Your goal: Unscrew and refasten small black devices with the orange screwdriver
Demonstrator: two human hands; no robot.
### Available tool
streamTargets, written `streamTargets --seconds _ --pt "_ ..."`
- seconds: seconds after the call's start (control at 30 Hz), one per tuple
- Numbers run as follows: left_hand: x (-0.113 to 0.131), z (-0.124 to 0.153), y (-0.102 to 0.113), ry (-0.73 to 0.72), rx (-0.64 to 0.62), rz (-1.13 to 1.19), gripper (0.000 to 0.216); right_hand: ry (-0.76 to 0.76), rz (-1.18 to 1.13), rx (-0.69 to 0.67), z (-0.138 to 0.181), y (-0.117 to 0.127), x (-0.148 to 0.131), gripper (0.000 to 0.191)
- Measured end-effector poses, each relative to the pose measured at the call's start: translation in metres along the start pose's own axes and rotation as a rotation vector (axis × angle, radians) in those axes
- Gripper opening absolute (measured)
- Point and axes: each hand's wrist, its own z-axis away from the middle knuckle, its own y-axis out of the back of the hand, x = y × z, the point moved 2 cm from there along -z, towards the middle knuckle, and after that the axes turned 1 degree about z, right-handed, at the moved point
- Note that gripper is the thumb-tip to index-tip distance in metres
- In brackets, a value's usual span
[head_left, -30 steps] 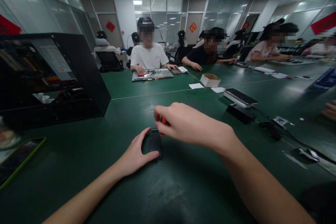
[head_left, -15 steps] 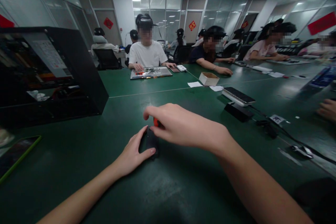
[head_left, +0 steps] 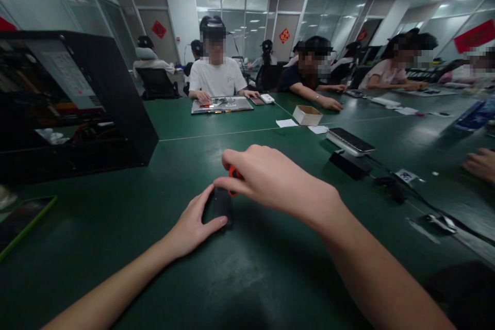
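- The left hand [head_left: 192, 227] braced a small dark oblong device [head_left: 223, 206] flat on the green table [head_left: 255, 268], thumb and forefinger curled against its two long sides.
- The right hand [head_left: 270, 180] pinched an orange-handled tool [head_left: 233, 174], probably a small screwdriver, fingers closed round it, its tip hidden at the device's far end.
- The step in hand looked like working a fastener; the next move seemingly called for keeping the tool upright while the device was held from sliding.
- The device looked matte, hard and rounded at its corners; the table's surface was smooth with a dull sheen.
- A black open-sided computer case [head_left: 77, 103] stood well apart to the left.
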Motion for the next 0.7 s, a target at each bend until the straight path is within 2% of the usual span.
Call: streamTargets --seconds 0.13,0.3,0.43,0.7 --pt "0.001 0.0 0.001 0.022 -0.011 -0.011 0.091 0.035 -0.01 0.005 -0.001 0.001 0.003 0.015" --pt "0.003 0.0 0.0 0.019 -0.014 -0.012 0.091 -0.022 0.003 0.141 -0.004 0.001 0.005 0.018" --pt "0.003 0.0 0.0 0.008 -0.005 -0.026 0.087 -0.008 0.019 0.098 -0.008 -0.008 0.003 0.017" --pt "0.008 -0.001 0.001 -0.018 -0.019 -0.05 0.086 -0.056 -0.008 0.095 -0.013 -0.016 0.006 0.019"
